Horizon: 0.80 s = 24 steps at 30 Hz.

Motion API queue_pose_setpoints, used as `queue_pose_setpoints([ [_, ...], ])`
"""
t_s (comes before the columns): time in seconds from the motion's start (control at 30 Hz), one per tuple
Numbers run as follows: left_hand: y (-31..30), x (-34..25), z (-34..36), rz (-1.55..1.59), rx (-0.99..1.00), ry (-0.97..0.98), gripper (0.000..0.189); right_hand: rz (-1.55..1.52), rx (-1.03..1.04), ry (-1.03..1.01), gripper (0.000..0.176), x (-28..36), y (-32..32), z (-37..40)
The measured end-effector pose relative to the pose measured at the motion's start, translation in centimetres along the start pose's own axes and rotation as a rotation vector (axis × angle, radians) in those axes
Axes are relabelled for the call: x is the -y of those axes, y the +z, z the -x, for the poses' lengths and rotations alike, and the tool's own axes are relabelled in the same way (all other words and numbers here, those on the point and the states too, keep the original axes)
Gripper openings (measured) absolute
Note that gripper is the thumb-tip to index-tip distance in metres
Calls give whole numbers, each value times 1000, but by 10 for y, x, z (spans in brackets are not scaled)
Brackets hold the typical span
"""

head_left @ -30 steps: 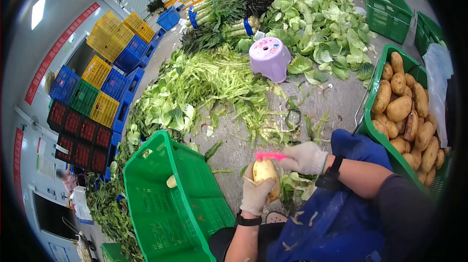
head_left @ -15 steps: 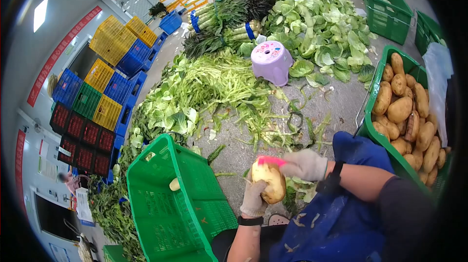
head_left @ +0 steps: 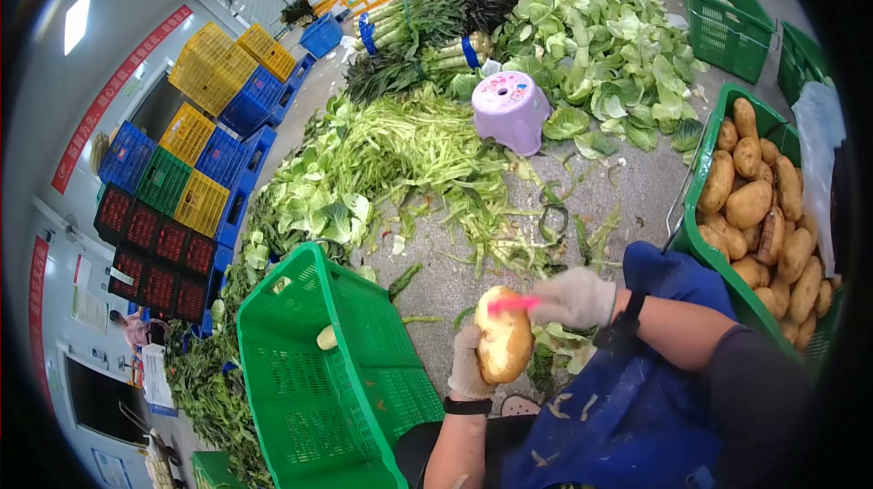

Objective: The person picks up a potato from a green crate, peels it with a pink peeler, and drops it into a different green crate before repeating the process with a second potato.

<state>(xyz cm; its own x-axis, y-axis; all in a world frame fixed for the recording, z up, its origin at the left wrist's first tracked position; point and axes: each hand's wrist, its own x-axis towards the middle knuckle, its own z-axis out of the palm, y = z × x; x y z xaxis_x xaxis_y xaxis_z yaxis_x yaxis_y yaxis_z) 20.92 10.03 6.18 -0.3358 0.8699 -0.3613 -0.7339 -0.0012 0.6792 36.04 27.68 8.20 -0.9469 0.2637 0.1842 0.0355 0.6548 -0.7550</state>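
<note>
A large potato, pale where its skin is off and brown lower down, is held upright by my gloved left hand at its lower left side. In my gloved right hand, slightly blurred, is a pink peeler lying across the potato's upper part. Left of my hands, a green crate tilts on its side, with one pale peeled piece inside. To the right stands a green crate full of unpeeled potatoes. Bits of peel lie on my blue apron.
Ahead are heaps of green trimmings and cabbage leaves, with a purple stool between them. Stacked crates stand at the left. More green crates are at the upper right. A person is far left.
The potato is turned more upright in my left hand, showing more of its length. My right hand has moved slightly right and up with the peeler.
</note>
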Motion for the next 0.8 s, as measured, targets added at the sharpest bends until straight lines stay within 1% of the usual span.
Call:
queue_pose_setpoints([
  [0.03,0,-2,1,11,26,-43,60,52,124,-42,45,9,0,3],
  [0.07,0,-3,2,23,49,-93,61,48,132,-38,45,5,3,2],
  [0.13,-1,0,7,29,56,-78,63,166,17,226,41,-9,7,-4],
  [0.17,3,-1,8,63,81,-96,63,317,61,259,40,-12,0,-10],
  [0.2,5,-3,8,90,105,-113,63,314,44,254,40,-10,0,-9],
  [0.27,7,-3,5,85,87,-58,61,-46,-53,26,42,-3,4,3],
  [0.3,7,-3,5,154,51,-35,60,-1,72,14,43,4,3,6],
  [0.33,6,-1,6,222,12,-16,60,-1,86,12,43,10,4,7],
  [0.37,-1,1,1,173,-53,0,69,123,185,9,43,16,7,7],
  [0.4,-7,4,0,178,-61,-1,69,246,280,6,44,18,10,8],
  [0.43,-11,5,-2,125,-59,6,67,129,46,18,45,2,25,10],
  [0.47,-9,4,-2,71,-52,11,65,124,45,24,45,-7,25,7],
  [0.5,-5,4,1,150,-70,-26,62,158,10,179,44,-16,17,-2],
  [0.53,-5,3,-2,142,-62,-24,62,190,-33,330,44,-19,11,-8],
  [0.57,-6,3,-5,121,-75,1,61,105,-65,219,44,-7,9,-2],
  [0.6,-3,5,-6,113,-95,28,60,110,-62,214,44,5,10,3],
  [0.63,1,6,-6,39,-173,98,58,206,128,75,44,18,13,6],
  [0.67,2,5,-8,48,-178,97,58,296,317,-60,44,25,16,6],
  [0.7,1,5,-7,32,-217,62,58,298,341,19,44,26,20,6],
  [0.73,0,6,-3,11,-254,25,57,286,348,28,44,18,27,8],
  [0.8,3,6,-2,61,-222,47,57,206,-33,249,44,-4,30,-2],
])
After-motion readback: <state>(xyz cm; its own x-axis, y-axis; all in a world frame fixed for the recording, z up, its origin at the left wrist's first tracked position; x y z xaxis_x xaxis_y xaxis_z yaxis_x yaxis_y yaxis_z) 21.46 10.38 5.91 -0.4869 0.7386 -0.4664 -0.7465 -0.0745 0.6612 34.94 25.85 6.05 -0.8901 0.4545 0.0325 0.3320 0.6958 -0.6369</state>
